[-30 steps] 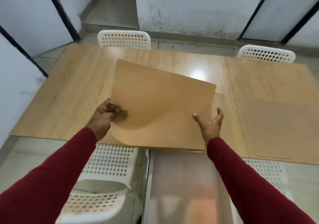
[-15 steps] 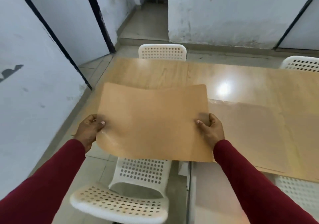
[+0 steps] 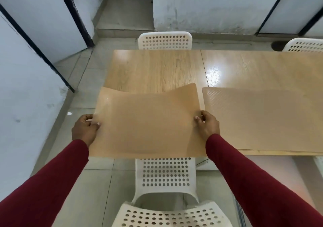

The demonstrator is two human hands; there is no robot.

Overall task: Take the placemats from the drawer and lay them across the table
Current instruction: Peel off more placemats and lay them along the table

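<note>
A tan placemat point(image 3: 146, 122) hangs slightly bowed over the near left end of the wooden table point(image 3: 157, 67). My left hand point(image 3: 85, 130) pinches its left edge and my right hand point(image 3: 208, 125) pinches its right edge. Its near edge juts past the table's front edge. Just to the right, a second tan placemat point(image 3: 262, 118) with a dotted texture lies flat on the table, a narrow gap away from the held one. No drawer is in view.
A white perforated chair point(image 3: 166, 183) stands right below me at the table's front. Another white chair point(image 3: 165, 40) faces it from the far side, and a third point(image 3: 305, 45) is at the far right. White wall panels point(image 3: 26, 87) close off the left.
Both hands have carried the held placemat leftwards, to the table's left end beside the flat mat. My right hand, open a second ago, now grips its right edge.
</note>
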